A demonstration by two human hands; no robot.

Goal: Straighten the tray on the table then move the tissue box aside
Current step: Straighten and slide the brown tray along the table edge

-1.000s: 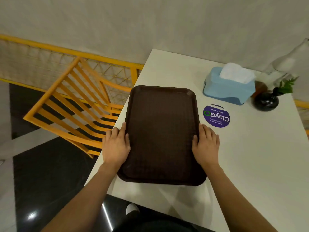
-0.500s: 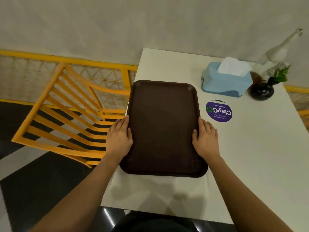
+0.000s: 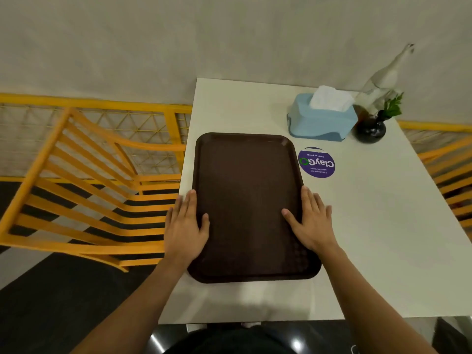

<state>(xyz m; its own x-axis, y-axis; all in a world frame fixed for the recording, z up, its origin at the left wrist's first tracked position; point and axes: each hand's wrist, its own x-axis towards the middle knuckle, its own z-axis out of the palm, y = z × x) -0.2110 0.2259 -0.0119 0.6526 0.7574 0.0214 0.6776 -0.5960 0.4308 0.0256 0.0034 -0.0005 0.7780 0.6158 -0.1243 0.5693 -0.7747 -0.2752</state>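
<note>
Left hand [image 3: 185, 226] and right hand [image 3: 310, 223] lying flat, fingers extended, bracketing long edges of dark brown rectangular plastic tray [image 3: 249, 200] — pressing, not gripping. Tray sitting near white table [image 3: 383, 226] left edge. Judging stiff, light, sliding easily. Light-blue tissue box [image 3: 320, 122] at 1 o'clock — light, grasping sides.

A second ago the dark brown rectangular plastic tray [image 3: 247, 205] sat skewed, its near-left corner overhanging the left edge of the white table [image 3: 378, 246]; now it lies wholly on the table, its long sides roughly parallel to that edge. The left hand [image 3: 185, 226] and right hand [image 3: 310, 223] have flattened, thumbs now spread onto the tray's floor.
</note>
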